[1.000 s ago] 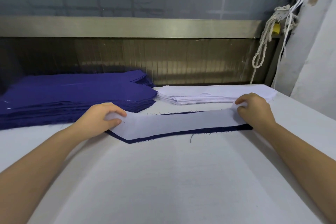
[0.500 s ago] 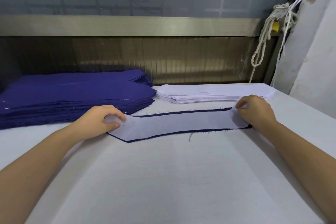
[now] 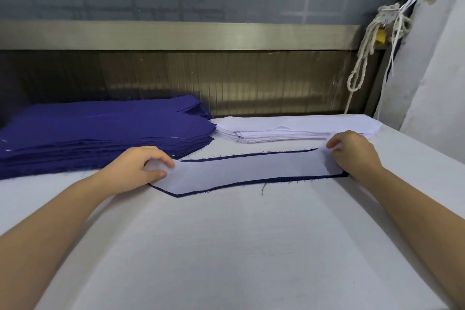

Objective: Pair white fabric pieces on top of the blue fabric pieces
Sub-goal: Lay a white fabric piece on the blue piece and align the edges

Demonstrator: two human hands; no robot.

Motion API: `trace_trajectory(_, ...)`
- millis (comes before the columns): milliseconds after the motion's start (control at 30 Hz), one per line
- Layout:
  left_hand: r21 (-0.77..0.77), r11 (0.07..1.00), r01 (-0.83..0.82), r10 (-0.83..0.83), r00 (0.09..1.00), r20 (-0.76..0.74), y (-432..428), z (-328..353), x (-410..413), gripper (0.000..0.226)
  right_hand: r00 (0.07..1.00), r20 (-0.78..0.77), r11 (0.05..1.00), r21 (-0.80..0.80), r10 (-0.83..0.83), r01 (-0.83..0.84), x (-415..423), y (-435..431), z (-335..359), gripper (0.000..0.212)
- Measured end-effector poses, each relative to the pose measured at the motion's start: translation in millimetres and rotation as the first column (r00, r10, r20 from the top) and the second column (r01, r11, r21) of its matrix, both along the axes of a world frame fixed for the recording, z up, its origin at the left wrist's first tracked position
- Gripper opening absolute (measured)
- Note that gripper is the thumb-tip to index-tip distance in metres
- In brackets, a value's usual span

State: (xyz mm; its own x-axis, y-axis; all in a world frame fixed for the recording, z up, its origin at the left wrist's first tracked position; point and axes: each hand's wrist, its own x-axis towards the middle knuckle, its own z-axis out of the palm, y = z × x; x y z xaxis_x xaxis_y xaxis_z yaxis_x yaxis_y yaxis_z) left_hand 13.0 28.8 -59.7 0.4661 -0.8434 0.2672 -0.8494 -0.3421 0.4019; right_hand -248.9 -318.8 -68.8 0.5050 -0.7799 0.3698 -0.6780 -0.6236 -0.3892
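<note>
- Table: white cloth cover, fills the near and middle ground and runs back to a metal rail at the far side.
- Blue stack: thick pile of cut blue pieces, far left on the table, edges fanned and slightly uneven.
- White stack: thinner pile of cut white pieces, far right, just beside the blue stack's right end.
- White piece: one long strip with a pointed left end. It lies flat across the table centre, nearer than both stacks and on top of a single blue piece.
- Blue piece: almost fully covered. Only a narrow frayed border shows along the far and near edges of the white piece.
- Left hand: at the strip's left end, fingers curled, thumb and forefinger pinching the white piece's tip.
- Right hand: at the strip's right end, fingers curled down, gripping the white piece's end, knuckles towards the camera.
- Rope: pale, knotted, hanging at the far right corner.
- Loose thread: dark, on the cover just near the blue border.
</note>
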Motion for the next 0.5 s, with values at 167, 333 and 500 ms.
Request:
trace_trajectory(167, 0.031, 0.999, 0.007, -0.008, 0.999, 0.031, 0.3, -0.8, 1.9, 0.033, 0.999, -0.052, 1.000, 0.019, -0.007, 0.008, -0.4, -1.6, -1.6, 0.029)
trace_trajectory(333, 0.040, 0.999, -0.022, 0.018, 0.994, 0.110, 2.4, -0.5, 4.0, 0.032, 0.996, -0.090, 1.000, 0.012, -0.007, 0.008, -1.8, -1.0, -0.5, 0.026)
trace_trajectory(500, 0.042, 0.998, -0.055, 0.047, 0.983, 0.178, 3.0, -3.3, 7.1, 0.022, 0.986, -0.160, 0.998, -0.062, -0.041, 0.032, -2.5, 3.1, 0.9, 0.033)
